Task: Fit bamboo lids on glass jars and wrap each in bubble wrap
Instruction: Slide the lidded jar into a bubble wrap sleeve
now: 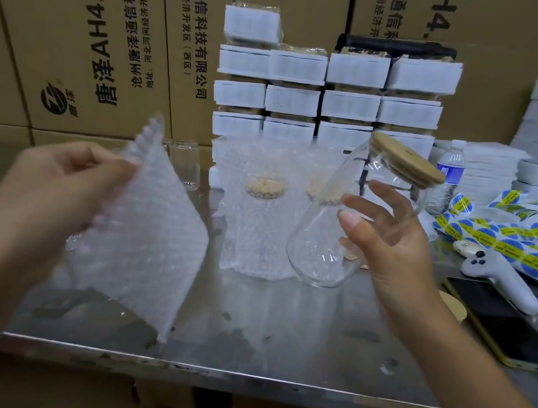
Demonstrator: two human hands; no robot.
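My right hand (388, 239) holds a clear glass jar (332, 232) tilted above the metal table (260, 348), thumb and fingers curled round its middle. A round bamboo lid (408, 161) sits on the jar's mouth, pointing up and right. My left hand (60, 185) pinches a sheet of bubble wrap (144, 239) by its upper edge, so it hangs over the table's left side. Two jars wrapped in bubble wrap (259, 216) stand at the table's middle, their lids showing faintly through the wrap.
Bare glass jars (187, 166) stand at the back left. Stacked white-sleeved packs (324, 98) and cardboard boxes (94, 40) fill the back. On the right lie a water bottle (449, 171), sticker strips (510, 240), a white controller (496, 275) and a phone (510, 328).
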